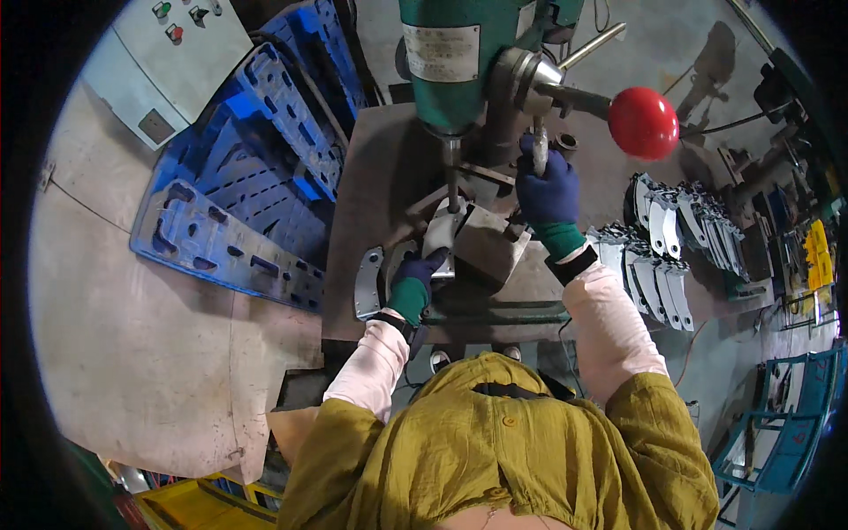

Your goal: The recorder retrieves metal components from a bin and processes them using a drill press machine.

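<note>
A green drill press stands in front of me, its drill bit pointing down at a curved metal plate. The bit's tip meets the plate's far end or is just above it; I cannot tell which. My left hand, in a dark blue glove with a green cuff, grips the plate's near end. In a matching glove, my right hand is wrapped round the feed lever on the press's right side. Beside the plate sits a metal fixture block. Another curved plate lies left of my left hand.
A red ball knob sticks out right of the press. Rows of curved metal plates are stacked on the table's right. Blue plastic pallets and a grey control box stand left. A blue rack is at lower right.
</note>
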`<state>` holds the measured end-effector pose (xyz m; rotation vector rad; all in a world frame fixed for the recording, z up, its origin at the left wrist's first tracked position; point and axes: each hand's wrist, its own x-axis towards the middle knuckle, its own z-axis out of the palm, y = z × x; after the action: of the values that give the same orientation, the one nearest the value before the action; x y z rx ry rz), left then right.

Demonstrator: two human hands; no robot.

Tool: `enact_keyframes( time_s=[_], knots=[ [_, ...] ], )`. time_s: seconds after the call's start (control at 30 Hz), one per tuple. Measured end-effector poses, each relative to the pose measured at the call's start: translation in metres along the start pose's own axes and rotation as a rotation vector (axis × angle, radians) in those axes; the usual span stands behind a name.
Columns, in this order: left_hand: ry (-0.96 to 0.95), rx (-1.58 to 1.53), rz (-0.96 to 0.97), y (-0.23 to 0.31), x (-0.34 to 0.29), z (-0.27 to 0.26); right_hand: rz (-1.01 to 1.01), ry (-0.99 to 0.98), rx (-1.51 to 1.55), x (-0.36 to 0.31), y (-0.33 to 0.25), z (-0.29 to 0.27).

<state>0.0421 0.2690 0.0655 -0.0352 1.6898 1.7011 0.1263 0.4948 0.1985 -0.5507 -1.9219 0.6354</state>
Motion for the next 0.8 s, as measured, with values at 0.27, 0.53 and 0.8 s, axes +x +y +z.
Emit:
enact_keyframes(
  time_s=[0.27,0.53,0.8],
  knots=[
    [-0.097,0.214,0.201,-0.022,0.01,-0.025,-0.241,0.045,0.003,0.0,0.008,0.007],
    [0.0,0.039,-0.086,0.008,-0.008,-0.004,-0.364,0.083,-0.219,0.026,0.049,0.014],
    [0.068,0.351,0.1,-0.006,0.0,-0.007,-0.472,0.066,-0.279,0.108,0.061,0.003]
  ],
)
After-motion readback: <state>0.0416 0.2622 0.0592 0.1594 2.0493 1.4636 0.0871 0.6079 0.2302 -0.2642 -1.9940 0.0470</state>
